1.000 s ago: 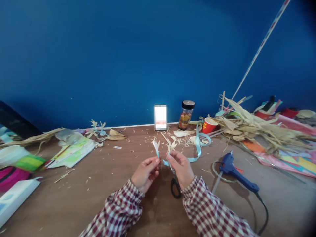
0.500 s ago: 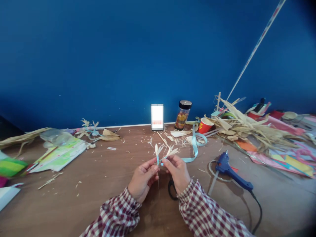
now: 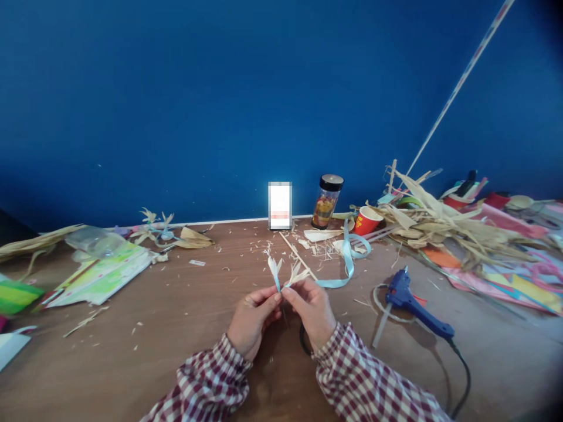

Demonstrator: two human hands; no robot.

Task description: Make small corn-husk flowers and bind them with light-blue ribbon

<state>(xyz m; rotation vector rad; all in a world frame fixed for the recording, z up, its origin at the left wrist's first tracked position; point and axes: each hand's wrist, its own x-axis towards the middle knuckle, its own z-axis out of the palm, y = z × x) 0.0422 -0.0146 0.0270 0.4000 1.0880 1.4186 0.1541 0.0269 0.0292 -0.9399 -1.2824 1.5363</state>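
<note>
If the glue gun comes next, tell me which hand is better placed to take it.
Probably the right hand: the glue gun lies to its right, farther from the left hand. Both hands hold pale tufts, though.

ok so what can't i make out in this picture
All in the head view:
Pale tufts: pinched parts hidden by the left hand and right hand.
Black loop: partly hidden by the right hand.
White panel: blurred into blocks.
Green item: cut off by the left edge.
Red cup: yellow lettering too small.
</note>
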